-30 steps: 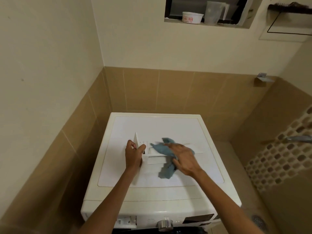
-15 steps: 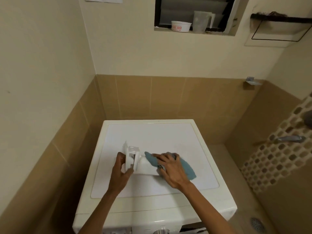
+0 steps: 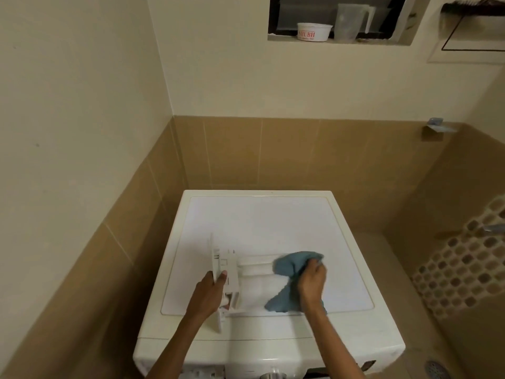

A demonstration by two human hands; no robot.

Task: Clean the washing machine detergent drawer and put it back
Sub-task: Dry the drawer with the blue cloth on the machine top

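The white drawer (image 3: 254, 272) lies on top of the washer (image 3: 273, 222), near its front left; the left hand (image 3: 209, 295) grips the drawer's front panel, thumb over the edge; the right hand (image 3: 311, 281) clutches a blue cloth (image 3: 291, 265) bunched against the drawer's right end, part of the cloth trailing onto the washer top; a white tub (image 3: 314, 31) and a jug (image 3: 349, 21) stand on the window ledge above.

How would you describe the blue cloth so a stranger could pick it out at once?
Find the white washing machine in the tiled corner. On its top lies a white detergent drawer, gripped at one end by the left hand. The cloth is bunched in the right hand at the drawer's other end: the only blue thing there.
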